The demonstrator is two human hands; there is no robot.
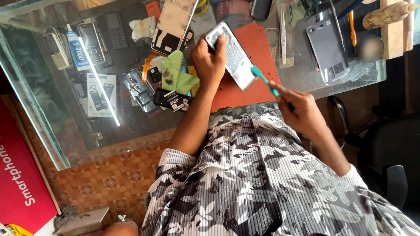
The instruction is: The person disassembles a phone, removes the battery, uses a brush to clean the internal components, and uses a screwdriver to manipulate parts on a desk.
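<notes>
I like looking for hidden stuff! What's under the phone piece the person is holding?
Under the silver phone piece in the left hand lies a red mat on the glass counter. The piece and hand cover part of the mat, hiding whatever lies there.

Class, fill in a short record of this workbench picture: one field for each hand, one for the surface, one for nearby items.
Left hand: left hand grips an opened phone, tilted
Right hand: right hand holds a teal toothbrush, bristle end at the phone's edge
Surface: glass counter with a red mat
Nearby: green cloth, another phone shell, old keypad phones
</notes>
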